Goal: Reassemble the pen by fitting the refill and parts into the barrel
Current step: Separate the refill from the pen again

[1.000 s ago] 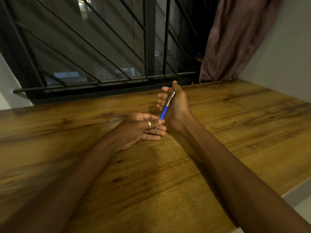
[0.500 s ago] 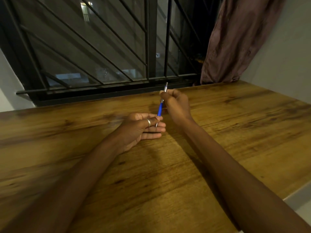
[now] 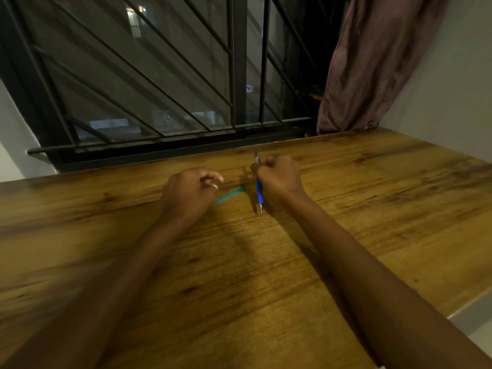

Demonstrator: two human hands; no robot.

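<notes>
Head view: right hand fists upright pen, tip below grip.

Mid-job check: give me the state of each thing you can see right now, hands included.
Blue pen with silver tip: gripped upright in a fist, tip down near the table.
Right hand: closed around the pen.
Left hand: curled, fingers closed; contents unclear.
Blurred teal plastic piece: beside the left hand, low over the wooden table; contact unclear.
Mauve curtain: bunched aside.
</notes>
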